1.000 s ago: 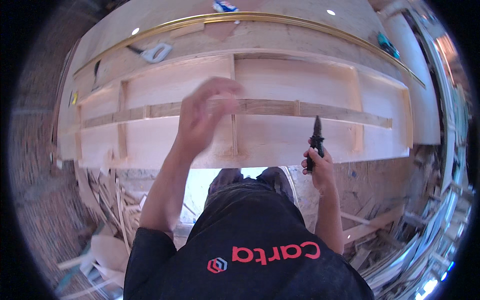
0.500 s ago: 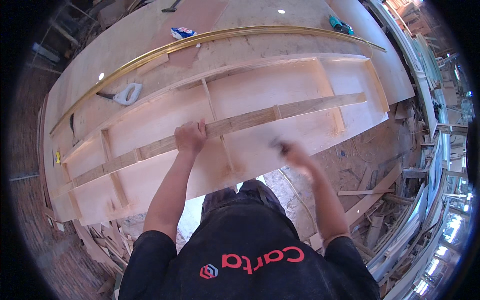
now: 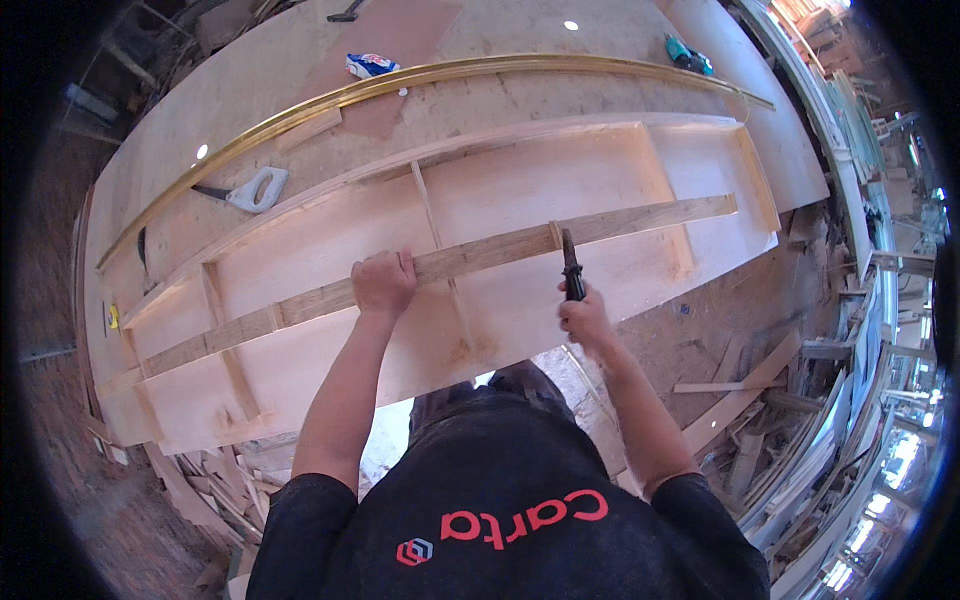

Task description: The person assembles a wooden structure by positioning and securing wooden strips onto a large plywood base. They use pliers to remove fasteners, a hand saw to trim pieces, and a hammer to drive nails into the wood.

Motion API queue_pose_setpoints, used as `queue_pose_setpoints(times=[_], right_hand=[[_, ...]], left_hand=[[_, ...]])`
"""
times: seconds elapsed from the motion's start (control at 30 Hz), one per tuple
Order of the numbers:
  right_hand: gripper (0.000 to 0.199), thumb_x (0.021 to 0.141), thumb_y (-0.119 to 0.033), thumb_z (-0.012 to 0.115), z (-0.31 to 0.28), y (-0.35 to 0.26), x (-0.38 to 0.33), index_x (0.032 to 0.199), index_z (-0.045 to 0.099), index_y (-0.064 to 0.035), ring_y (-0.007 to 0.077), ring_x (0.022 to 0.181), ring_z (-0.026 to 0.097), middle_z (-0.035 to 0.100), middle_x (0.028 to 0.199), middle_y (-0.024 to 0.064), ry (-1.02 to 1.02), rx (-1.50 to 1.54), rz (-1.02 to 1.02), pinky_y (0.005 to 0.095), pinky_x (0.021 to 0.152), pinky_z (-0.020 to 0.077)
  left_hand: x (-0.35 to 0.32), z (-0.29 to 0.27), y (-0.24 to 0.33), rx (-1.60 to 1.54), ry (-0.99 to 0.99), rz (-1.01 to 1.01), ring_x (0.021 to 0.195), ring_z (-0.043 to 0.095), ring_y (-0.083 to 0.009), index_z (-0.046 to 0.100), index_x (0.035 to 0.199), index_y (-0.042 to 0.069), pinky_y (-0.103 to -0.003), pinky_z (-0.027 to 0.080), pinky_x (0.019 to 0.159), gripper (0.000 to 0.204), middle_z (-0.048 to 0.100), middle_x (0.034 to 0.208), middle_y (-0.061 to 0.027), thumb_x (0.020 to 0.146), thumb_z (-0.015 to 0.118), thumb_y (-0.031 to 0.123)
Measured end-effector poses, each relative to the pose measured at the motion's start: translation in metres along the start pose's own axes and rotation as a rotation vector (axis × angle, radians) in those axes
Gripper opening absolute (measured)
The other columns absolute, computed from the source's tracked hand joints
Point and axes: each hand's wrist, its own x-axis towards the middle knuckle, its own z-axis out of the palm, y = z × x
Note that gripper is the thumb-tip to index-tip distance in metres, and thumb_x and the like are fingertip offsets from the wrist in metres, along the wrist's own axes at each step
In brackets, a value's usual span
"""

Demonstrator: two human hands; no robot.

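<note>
A long wooden strip (image 3: pixel 480 248) lies lengthwise over a pale panel frame (image 3: pixel 560 157) with thin cross pieces. My left hand (image 3: pixel 384 284) is closed around the strip left of its middle. In my right hand (image 3: pixel 585 318) is a black-handled tool with a dull brown blade (image 3: pixel 568 243), pointing away from me. The blade's tip is close to a small wood block (image 3: pixel 555 236) on the strip; I cannot tell whether they touch.
On the board beyond lie gold-coloured strips (image 3: pixel 480 66), a handsaw (image 3: pixel 258 190), a blue-and-white packet (image 3: pixel 370 66) and a teal power drill (image 3: pixel 688 55). A yellow tool (image 3: pixel 113 316) sits at far left. Scrap wood (image 3: pixel 735 410) covers the floor at right.
My right hand, blurred before, has brought the bladed tool up to the strip beside the small block. My left hand keeps its grip, and the view has shifted slightly.
</note>
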Motion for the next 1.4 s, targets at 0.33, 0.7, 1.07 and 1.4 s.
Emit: queue_pose_setpoints(times=[0.33,0.7,1.07,1.4], right_hand=[[0.026,0.087,-0.006,0.058,-0.094,0.020,0.025,0.113,0.064,-0.0094,0.0115,0.059,0.055,0.056,0.077,-0.0004,0.900,0.566,0.294,0.0294,0.045,0.0438],[0.045,0.092,-0.017,0.065,-0.122,-0.005,0.015,0.137,0.059,-0.0152,0.0146,0.068,0.062,0.063,0.087,0.0041,0.499,0.352,0.301,0.0304,0.054,0.0518],[0.044,0.082,-0.009,0.067,-0.046,-0.012,-0.007,0.126,0.064,-0.0115,0.0090,0.054,0.053,0.060,0.080,0.0016,0.069,0.227,0.206,0.0263,0.044,0.0426],[0.036,0.077,-0.005,0.059,0.044,-0.015,-0.041,0.113,0.062,-0.0055,0.0248,0.082,0.063,0.063,0.088,0.0114,-0.176,0.072,-0.056,0.0353,0.074,0.0508]], left_hand=[[0.000,0.002,0.004,-0.017,0.026,0.030,0.071,0.069,-0.0375,0.072,0.071,0.007,-0.051,0.048,0.072,0.054,0.071,0.075,-0.0162,0.106,0.046,0.040],[-0.002,-0.001,-0.015,0.056,-0.011,-0.004,0.074,0.070,-0.0367,0.074,0.074,0.008,-0.051,0.049,0.075,0.055,0.072,0.077,-0.0151,0.107,0.043,0.040],[-0.003,-0.002,-0.032,0.070,0.034,0.007,0.073,0.070,-0.0368,0.071,0.071,0.008,-0.052,0.048,0.073,0.056,0.072,0.076,-0.0148,0.107,0.043,0.040],[-0.005,0.006,-0.049,0.024,0.064,0.007,0.075,0.070,-0.0372,0.071,0.070,0.007,-0.051,0.048,0.075,0.056,0.071,0.074,-0.0162,0.108,0.042,0.038]])
